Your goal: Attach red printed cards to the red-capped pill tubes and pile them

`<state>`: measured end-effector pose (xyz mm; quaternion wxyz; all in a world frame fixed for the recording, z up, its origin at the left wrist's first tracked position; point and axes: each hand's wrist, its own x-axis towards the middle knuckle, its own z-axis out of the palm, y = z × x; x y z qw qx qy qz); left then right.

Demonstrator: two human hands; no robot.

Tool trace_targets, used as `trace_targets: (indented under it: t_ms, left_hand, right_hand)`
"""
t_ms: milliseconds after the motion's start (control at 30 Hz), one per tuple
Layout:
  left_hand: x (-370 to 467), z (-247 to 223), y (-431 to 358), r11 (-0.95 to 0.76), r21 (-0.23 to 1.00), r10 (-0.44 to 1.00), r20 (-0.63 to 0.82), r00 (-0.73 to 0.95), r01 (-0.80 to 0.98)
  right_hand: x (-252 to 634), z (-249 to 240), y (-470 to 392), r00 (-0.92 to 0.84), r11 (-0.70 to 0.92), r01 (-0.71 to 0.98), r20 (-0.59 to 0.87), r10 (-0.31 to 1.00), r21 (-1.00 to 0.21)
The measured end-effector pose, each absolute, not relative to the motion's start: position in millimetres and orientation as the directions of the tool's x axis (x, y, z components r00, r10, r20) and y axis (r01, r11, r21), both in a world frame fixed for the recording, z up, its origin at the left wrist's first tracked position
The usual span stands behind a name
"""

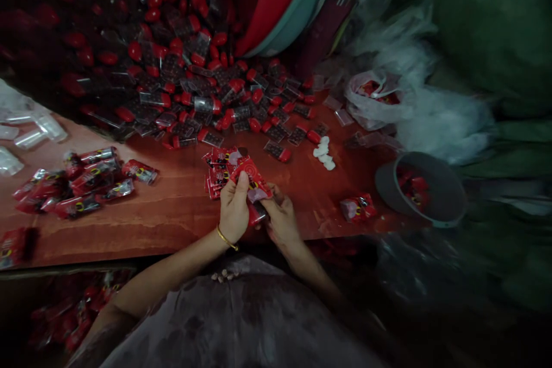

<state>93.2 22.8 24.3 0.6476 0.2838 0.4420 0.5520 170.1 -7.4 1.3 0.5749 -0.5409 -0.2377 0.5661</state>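
My left hand (234, 210), with a gold bangle at the wrist, pinches a red printed packet (250, 178) between thumb and fingers. Close beside it, my right hand (283, 219) has its fingers closed at the packet's lower right edge. Between the hands, under the packet, shows a small dark and red piece (257, 213), perhaps a red-capped container; it is partly hidden. Just behind my left hand lies a stack of flat red packets (217, 171) on the reddish table (172, 207).
A large heap of clear containers with red caps (207, 104) covers the back. Filled red packets (86, 181) lie left, one packet (359, 207) right, near a grey bucket (420, 190). White round pieces (324, 153), a plastic bag (373, 100) and a red basin (271, 3) stand behind.
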Motion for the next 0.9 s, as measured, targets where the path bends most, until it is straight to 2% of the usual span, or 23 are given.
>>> trace_targets:
  t_ms: [67, 200, 333, 533, 733, 900]
  left_hand:
    - [93.5, 27.7, 25.0, 0.208, 0.879, 0.965, -0.257, -0.058, -0.429]
    - [92.9, 31.5, 29.0, 0.103, 0.959, 0.955, -0.170, -0.243, -0.265]
    - [92.2, 24.8, 32.7, 0.067, 0.976, 0.967, -0.115, -0.229, -0.209]
    - [89.0, 13.8, 35.0, 0.066, 0.971, 0.962, -0.123, -0.244, -0.228]
    - [89.0, 13.0, 29.8, 0.056, 0.964, 0.971, -0.113, -0.211, -0.258]
    - [82.2, 14.1, 36.2, 0.242, 0.875, 0.939, -0.320, -0.125, -0.420]
  right_hand:
    - [161.7, 0.7, -7.5, 0.252, -0.226, -0.546, -0.415, 0.874, -0.807]
    - [146.9, 2.1, -13.9, 0.210, -0.187, -0.726, -0.471, 0.857, -0.662]
    - [143.2, 1.4, -13.8, 0.167, -0.173, -0.802, -0.493, 0.854, -0.572]
    - [146.7, -7.7, -7.9, 0.236, -0.154, -0.745, -0.473, 0.849, -0.649]
    - [139.9, -7.8, -8.0, 0.198, -0.203, -0.673, -0.438, 0.877, -0.711]
    - [148.7, -1.1, -7.7, 0.165, -0.278, -0.587, -0.448, 0.878, -0.761]
